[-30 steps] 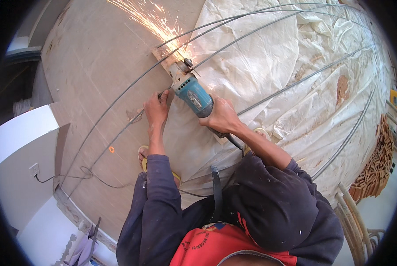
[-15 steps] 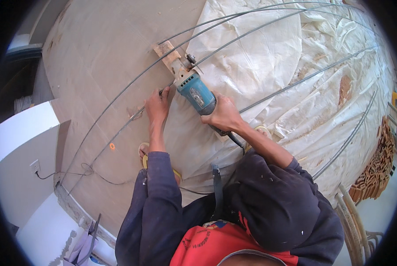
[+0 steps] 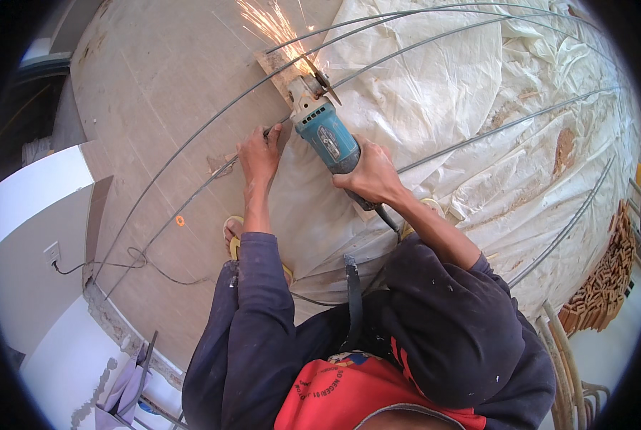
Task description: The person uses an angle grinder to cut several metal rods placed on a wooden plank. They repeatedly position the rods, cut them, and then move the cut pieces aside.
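Note:
A teal angle grinder (image 3: 329,141) is in the grip of my right hand (image 3: 375,172), its fingers wrapped round the rear body. Orange sparks (image 3: 281,32) fly up and away from its cutting disc (image 3: 323,80), over a wooden board (image 3: 276,70) lying beneath the head. My left hand (image 3: 260,159) is closed round a thin steel rod (image 3: 184,208), left of the grinder. Part of that rod is hidden behind the grinder's head. Another long rod (image 3: 184,166) arches past the sparks. Exactly where the disc meets metal is hard to make out.
A crumpled white plastic sheet (image 3: 435,79) covers the floor to the right, with more rods (image 3: 564,233) across it. A black cord (image 3: 177,278) runs from a wall outlet (image 3: 51,252). Stacked reddish-brown pieces (image 3: 603,287) lie at the far right. My sandalled feet are close to the work.
Sparks have appeared at the disc where none showed before. The grinder and my right hand have shifted slightly right in the picture, with the disc turned more. My left hand keeps its grip.

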`<control>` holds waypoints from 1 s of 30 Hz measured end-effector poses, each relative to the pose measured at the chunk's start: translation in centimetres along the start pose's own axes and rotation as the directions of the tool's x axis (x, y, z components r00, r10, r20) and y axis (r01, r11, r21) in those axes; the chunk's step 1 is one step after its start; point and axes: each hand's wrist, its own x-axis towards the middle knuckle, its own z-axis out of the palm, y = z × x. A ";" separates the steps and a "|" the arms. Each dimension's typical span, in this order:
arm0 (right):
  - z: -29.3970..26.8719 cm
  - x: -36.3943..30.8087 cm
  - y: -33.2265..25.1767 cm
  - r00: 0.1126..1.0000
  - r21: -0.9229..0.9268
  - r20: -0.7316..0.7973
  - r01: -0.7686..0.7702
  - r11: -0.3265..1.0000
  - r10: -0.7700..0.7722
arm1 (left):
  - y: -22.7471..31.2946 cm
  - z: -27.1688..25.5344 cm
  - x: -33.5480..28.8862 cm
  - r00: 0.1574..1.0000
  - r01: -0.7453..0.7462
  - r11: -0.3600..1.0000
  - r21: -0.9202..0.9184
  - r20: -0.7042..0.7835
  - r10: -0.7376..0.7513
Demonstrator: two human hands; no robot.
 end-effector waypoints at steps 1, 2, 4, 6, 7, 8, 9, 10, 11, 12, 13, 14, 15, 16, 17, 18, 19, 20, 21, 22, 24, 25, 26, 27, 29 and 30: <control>0.0 0.0 0.0 1.000 -0.011 0.002 -0.001 1.000 0.001 | 0.0 -0.1 0.0 1.000 -0.003 1.000 0.002 -0.004 0.003; 0.1 0.1 0.0 1.000 -0.011 -0.001 0.003 1.000 -0.003 | 0.1 -0.1 -0.1 1.000 -0.005 1.000 0.004 -0.009 0.005; 0.2 0.2 0.2 1.000 -0.013 -0.005 0.015 1.000 -0.015 | 0.2 -0.3 0.0 1.000 0.002 1.000 0.005 0.005 -0.002; 0.2 0.2 0.2 1.000 -0.006 -0.008 0.022 1.000 -0.022 | 0.3 -0.5 0.0 0.999 0.020 1.000 0.004 0.042 -0.020; 0.3 0.2 0.1 0.999 0.000 -0.007 0.031 1.000 -0.031 | 0.0 -0.4 0.1 0.999 0.022 1.000 -0.002 0.042 -0.022; 0.3 0.2 0.0 1.000 -0.006 -0.010 0.029 1.000 -0.029 | -0.1 -0.2 0.2 0.999 0.025 1.000 -0.007 0.043 -0.025; 0.3 0.2 -0.1 1.000 -0.013 -0.012 0.027 1.000 -0.027 | -0.4 -0.1 0.2 0.999 0.029 1.000 -0.013 0.044 -0.028; 0.3 0.1 -0.1 1.000 -0.021 -0.016 0.020 1.000 -0.020 | -0.2 -0.1 0.2 0.999 0.025 1.000 0.001 0.044 -0.025; 0.3 0.1 0.0 1.000 -0.018 -0.013 0.022 1.000 -0.022 | 0.0 -0.2 0.2 0.999 0.022 1.000 0.014 0.045 -0.022; 0.3 0.2 0.0 1.000 -0.015 -0.011 0.024 1.000 -0.024 | 0.2 -0.3 0.2 0.999 0.018 0.999 0.028 0.047 -0.019; 0.3 0.2 0.0 1.000 -0.013 -0.010 0.026 1.000 -0.026 | 0.1 -0.3 0.2 0.999 0.019 0.999 0.026 0.038 -0.020; 0.4 0.2 -0.1 1.000 -0.024 -0.008 0.026 0.999 -0.026 | 0.0 -0.4 0.2 0.999 0.019 1.000 0.025 0.030 -0.019; 0.4 0.2 -0.3 1.000 -0.035 -0.006 0.027 0.999 -0.027 | -0.1 -0.4 0.1 1.000 0.018 1.000 0.023 0.022 -0.019; 0.3 0.2 -0.5 1.000 -0.046 -0.006 0.026 0.999 -0.026 | -0.1 -0.4 0.1 0.999 0.022 1.000 0.012 0.028 -0.022; 0.4 0.2 -0.4 1.000 -0.043 -0.005 0.017 0.999 -0.017 | -0.1 -0.4 0.1 0.999 0.025 1.000 0.002 0.034 -0.025; 0.4 0.2 -0.3 1.000 -0.039 -0.004 0.008 0.999 -0.008 | -0.1 -0.5 0.1 0.999 0.028 1.000 -0.008 0.040 -0.028; 0.5 0.3 -0.2 1.000 -0.036 -0.002 0.000 0.999 0.000 | -0.1 -0.5 0.1 0.999 0.031 1.000 0.005 0.039 -0.031; 0.5 0.3 -0.2 1.000 -0.045 -0.008 0.009 0.999 -0.010 | 0.0 -0.6 0.1 0.999 0.033 0.999 0.019 0.038 -0.034; 0.5 0.2 -0.1 1.000 -0.055 -0.014 0.019 0.998 -0.019 | 0.0 -0.6 0.1 0.999 0.036 0.999 0.032 0.038 -0.037; 0.5 0.2 -0.1 0.999 -0.065 -0.021 0.027 0.998 -0.028 | 0.3 -0.8 0.0 0.998 0.044 0.997 0.057 0.039 -0.046; 0.4 0.2 0.0 0.999 -0.070 -0.023 0.032 0.997 -0.034 | 0.9 -1.2 -0.1 0.997 0.059 0.993 0.105 0.043 -0.063; 0.5 0.2 -0.1 0.999 -0.071 -0.021 0.039 0.997 -0.041 | 0.7 -1.3 0.0 0.997 0.063 0.993 0.097 0.040 -0.067; 0.5 0.2 -0.2 0.999 -0.073 -0.020 0.030 0.997 -0.032 | 0.5 -1.2 0.0 0.997 0.067 0.994 0.089 0.036 -0.071; 0.5 0.2 -0.4 1.000 -0.076 -0.019 0.022 0.997 -0.024 | 0.3 -1.2 0.0 0.997 0.072 0.994 0.082 0.033 -0.075; 0.5 0.2 -0.5 1.000 -0.074 -0.016 0.017 0.997 -0.019 | 0.1 -1.0 0.1 0.997 0.059 0.995 0.084 0.039 -0.063; 0.4 0.1 -0.7 1.000 -0.068 -0.011 0.025 0.997 -0.026 | -0.1 -0.9 0.1 0.997 0.054 0.995 0.085 0.041 -0.058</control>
